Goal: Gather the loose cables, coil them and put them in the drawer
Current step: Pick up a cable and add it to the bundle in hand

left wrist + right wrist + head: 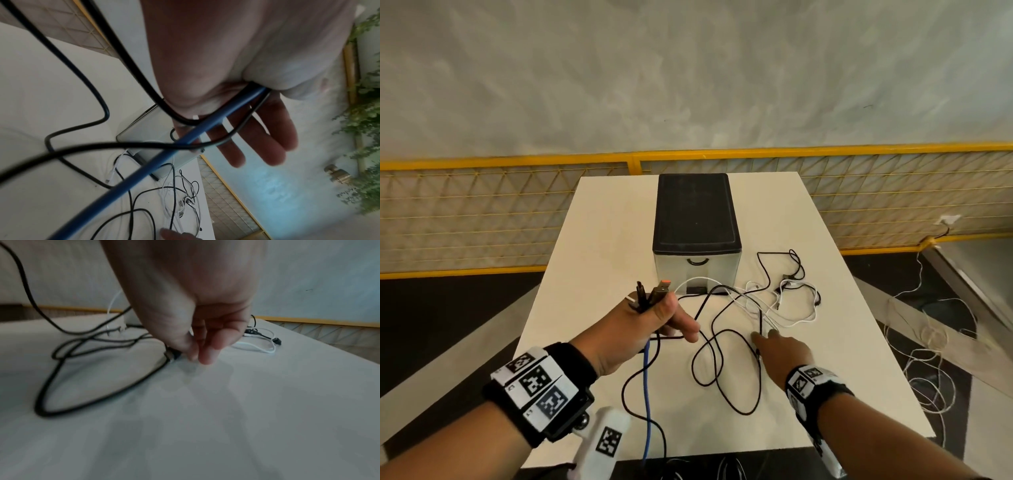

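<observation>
The left hand (650, 320) is holding a bunch of plug ends (652, 295) upright between thumb and palm, its fingers nearly straight; a blue cable (647, 394) and black leads are trailing from this grip toward the near edge of the worktop (842, 394). The right hand (780, 349) is lying low on the worktop, and in the right wrist view its thumb and fingertips (207, 353) are closing on a black plug (173, 355), seemingly pinching it, though blur is leaving that unsure. More cables (784, 294), black and white, are lying tangled just in front of the closed drawer (697, 265). To do this step well, the person is best lifting the plug clear before drawing its lead out of the crossings, then passing it to the bunch, keeping the left grip firm so no plug is slipping out.
</observation>
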Demonstrator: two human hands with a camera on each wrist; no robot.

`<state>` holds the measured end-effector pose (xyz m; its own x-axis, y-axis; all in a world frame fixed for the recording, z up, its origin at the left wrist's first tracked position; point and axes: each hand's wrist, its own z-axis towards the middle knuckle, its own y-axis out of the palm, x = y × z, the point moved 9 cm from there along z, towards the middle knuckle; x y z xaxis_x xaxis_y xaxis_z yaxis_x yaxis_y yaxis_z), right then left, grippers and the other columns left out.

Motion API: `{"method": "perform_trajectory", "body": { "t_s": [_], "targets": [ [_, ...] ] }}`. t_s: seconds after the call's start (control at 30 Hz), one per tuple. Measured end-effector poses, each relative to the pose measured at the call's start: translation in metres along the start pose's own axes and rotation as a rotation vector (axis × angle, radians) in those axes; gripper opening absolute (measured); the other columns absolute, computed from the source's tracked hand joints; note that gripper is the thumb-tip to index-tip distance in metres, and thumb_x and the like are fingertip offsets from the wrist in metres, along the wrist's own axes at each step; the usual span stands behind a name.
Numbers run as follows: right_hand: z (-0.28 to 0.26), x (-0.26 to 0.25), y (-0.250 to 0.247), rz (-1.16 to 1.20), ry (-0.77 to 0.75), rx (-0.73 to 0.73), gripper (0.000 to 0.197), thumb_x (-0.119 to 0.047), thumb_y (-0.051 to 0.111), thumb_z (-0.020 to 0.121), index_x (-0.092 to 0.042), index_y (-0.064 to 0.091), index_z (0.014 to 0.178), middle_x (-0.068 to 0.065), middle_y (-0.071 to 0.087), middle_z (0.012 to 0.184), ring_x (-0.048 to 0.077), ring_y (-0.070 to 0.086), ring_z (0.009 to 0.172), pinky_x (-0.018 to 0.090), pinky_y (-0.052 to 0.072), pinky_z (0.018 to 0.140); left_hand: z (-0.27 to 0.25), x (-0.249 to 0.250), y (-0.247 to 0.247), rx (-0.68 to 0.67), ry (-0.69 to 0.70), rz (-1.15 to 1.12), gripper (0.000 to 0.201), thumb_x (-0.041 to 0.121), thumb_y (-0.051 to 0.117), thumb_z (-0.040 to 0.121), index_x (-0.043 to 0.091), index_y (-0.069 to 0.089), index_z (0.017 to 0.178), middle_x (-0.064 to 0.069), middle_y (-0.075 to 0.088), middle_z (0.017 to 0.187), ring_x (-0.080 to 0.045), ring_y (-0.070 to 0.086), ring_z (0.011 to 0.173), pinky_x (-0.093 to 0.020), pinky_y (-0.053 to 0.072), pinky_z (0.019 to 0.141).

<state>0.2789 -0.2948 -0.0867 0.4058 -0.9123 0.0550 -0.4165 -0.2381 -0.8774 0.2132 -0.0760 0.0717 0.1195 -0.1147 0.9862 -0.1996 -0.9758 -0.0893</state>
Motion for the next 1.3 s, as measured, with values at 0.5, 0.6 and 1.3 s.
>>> {"method": "perform_trajectory", "body": {
  "t_s": [0.5, 0.6, 1.3],
  "targets": [
    [-0.05, -0.056, -0.165, 1.139, -0.365, 0.128, 0.015, -0.013, 0.063, 0.092, -0.012, 0.064, 0.077, 0.0, 0.061, 0.066, 0.009, 0.058, 0.056, 0.02, 0.046, 0.052, 0.044, 0.005, 0.003, 0.141, -0.038, -0.163, 0.046, 0.051, 0.052, 0.087, 0.025, 0.066, 0.122, 0.002, 0.068, 0.125, -0.011, 0.062, 0.119, -0.037, 0.044, 0.108],
    [-0.053, -0.062, -0.188, 1.435, -0.356, 0.158, 0.015, -0.007, 0.057, 0.096, -0.005, 0.067, 0.085, 0.007, 0.063, 0.067, 0.016, 0.059, 0.055, 0.025, 0.048, 0.052, 0.053, 0.017, 0.017, 0.094, -0.023, -0.351, 0.043, 0.042, 0.052, 0.095, 0.012, 0.063, 0.123, -0.004, 0.066, 0.096, -0.018, 0.063, 0.093, -0.038, 0.049, 0.099],
    [-0.076, -0.085, -0.097, 1.623, 0.072, -0.299, 0.046, -0.052, 0.051, 0.095, -0.008, 0.065, 0.086, 0.013, 0.072, 0.078, 0.024, 0.068, 0.068, 0.029, 0.05, 0.061, 0.037, 0.013, -0.025, 0.307, -0.114, -0.524, 0.041, 0.041, 0.043, 0.101, 0.007, 0.065, 0.091, -0.013, 0.076, 0.081, -0.025, 0.074, 0.07, -0.041, 0.059, 0.069]
  ]
}}
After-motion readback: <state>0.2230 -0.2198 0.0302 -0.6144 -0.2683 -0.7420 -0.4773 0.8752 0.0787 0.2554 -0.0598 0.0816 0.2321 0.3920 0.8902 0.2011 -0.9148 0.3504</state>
